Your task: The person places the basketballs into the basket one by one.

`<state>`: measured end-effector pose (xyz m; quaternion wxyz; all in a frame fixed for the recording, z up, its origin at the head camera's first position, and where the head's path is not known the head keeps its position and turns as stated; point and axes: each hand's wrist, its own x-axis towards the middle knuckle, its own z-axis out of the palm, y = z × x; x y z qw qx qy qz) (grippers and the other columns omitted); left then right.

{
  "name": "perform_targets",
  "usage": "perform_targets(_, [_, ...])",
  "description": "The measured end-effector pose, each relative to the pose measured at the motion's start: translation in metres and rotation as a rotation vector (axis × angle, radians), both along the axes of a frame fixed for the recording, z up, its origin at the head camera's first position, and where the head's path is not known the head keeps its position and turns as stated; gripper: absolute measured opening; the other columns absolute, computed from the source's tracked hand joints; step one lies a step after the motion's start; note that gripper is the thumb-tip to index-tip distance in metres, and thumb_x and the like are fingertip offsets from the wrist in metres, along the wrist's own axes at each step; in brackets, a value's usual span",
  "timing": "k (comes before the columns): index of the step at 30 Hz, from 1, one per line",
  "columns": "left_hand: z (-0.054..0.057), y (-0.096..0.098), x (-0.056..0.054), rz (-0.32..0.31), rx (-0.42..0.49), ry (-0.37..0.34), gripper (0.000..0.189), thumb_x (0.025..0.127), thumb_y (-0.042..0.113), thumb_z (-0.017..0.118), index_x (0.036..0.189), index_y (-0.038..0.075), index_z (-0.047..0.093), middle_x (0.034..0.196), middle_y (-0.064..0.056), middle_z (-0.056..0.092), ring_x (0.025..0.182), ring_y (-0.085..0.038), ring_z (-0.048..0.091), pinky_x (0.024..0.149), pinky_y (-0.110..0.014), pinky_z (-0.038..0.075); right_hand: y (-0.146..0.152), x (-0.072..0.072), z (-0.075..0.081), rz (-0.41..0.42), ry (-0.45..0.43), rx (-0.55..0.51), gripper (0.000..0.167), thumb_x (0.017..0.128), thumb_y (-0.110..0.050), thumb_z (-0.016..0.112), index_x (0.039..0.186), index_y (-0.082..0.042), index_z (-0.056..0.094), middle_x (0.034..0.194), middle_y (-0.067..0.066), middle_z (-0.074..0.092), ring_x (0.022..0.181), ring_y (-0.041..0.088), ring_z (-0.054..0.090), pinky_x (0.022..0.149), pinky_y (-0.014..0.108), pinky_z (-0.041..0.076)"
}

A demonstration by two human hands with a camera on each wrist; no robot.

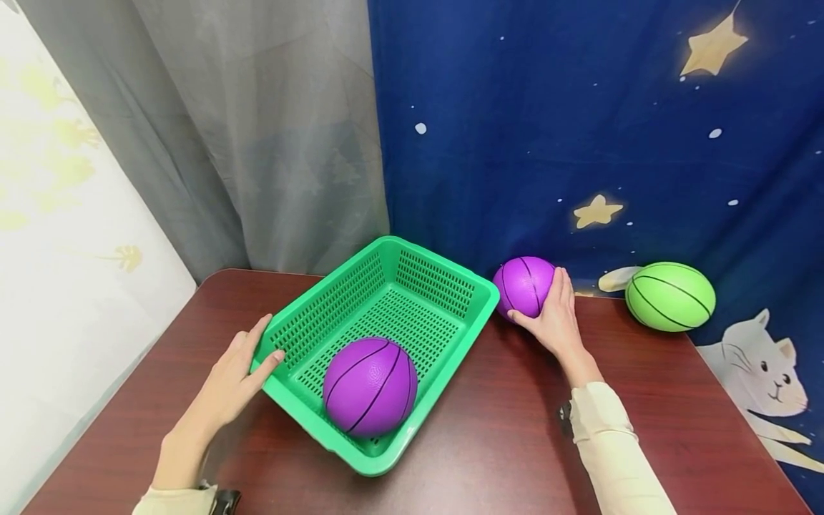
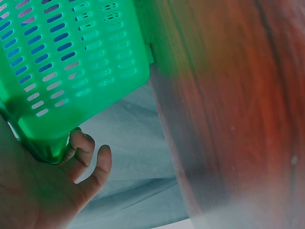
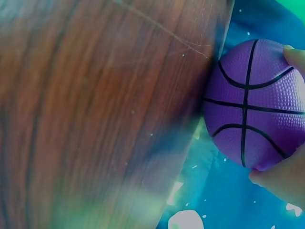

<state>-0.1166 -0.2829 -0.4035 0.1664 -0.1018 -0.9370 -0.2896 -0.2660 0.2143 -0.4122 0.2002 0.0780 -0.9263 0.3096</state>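
A green plastic basket (image 1: 450,357) stands at an angle on the table, one purple toy basketball (image 1: 370,386) in its near end. At the basket's left corner my left hand (image 1: 228,375) grips the rim, thumb over the inner side; the left wrist view shows the slotted basket wall (image 2: 57,62) above the palm. Beyond the basket's right corner, my right hand (image 1: 555,318) holds a second purple basketball (image 1: 523,285), thumb and fingers on opposite sides. This ball (image 3: 248,105) shows black lines in the right wrist view. Part of my right hand lies outside that view.
A green toy basketball (image 1: 669,297) sits at the table's back right edge. The brown wooden table (image 1: 502,443) ends against a blue star-patterned curtain (image 1: 476,143) and a grey curtain (image 1: 277,143). Pale cloth (image 1: 71,250) hangs along the left.
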Motion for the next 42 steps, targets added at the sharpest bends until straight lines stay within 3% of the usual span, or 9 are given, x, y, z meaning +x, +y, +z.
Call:
perform_targets(16, [0.0, 0.001, 0.001, 0.003, 0.011, -0.015, 0.063, 0.094, 0.029, 0.055, 0.146, 0.007, 0.027, 0.103, -0.011, 0.046, 0.087, -0.02, 0.044, 0.071, -0.043, 0.038, -0.003, -0.004, -0.007, -0.075, -0.005, -0.042, 0.123, 0.062, -0.037, 0.085, 0.145, 0.005, 0.004, 0.148, 0.024, 0.008, 0.133, 0.041, 0.012, 0.101, 0.057, 0.023])
perform_targets(27, [0.0, 0.001, 0.0, 0.006, 0.011, -0.016, 0.063, 0.094, 0.029, 0.054, 0.147, 0.009, 0.026, 0.105, -0.011, 0.046, 0.09, -0.02, 0.043, 0.072, -0.043, 0.037, 0.001, -0.008, -0.011, -0.108, 0.032, -0.1, 0.12, 0.06, -0.036, 0.087, 0.143, 0.004, 0.011, 0.144, 0.023, 0.017, 0.129, 0.039, 0.022, 0.099, 0.055, 0.027])
perform_targets(42, [0.0, 0.001, 0.0, 0.006, 0.01, -0.005, 0.063, 0.094, 0.026, 0.054, 0.147, 0.01, 0.026, 0.102, -0.01, 0.045, 0.088, -0.02, 0.046, 0.072, -0.044, 0.038, 0.004, -0.005, -0.002, -0.105, 0.046, -0.113, 0.109, 0.06, -0.031, 0.087, 0.138, 0.007, 0.02, 0.137, 0.025, 0.026, 0.12, 0.042, 0.034, 0.094, 0.056, 0.033])
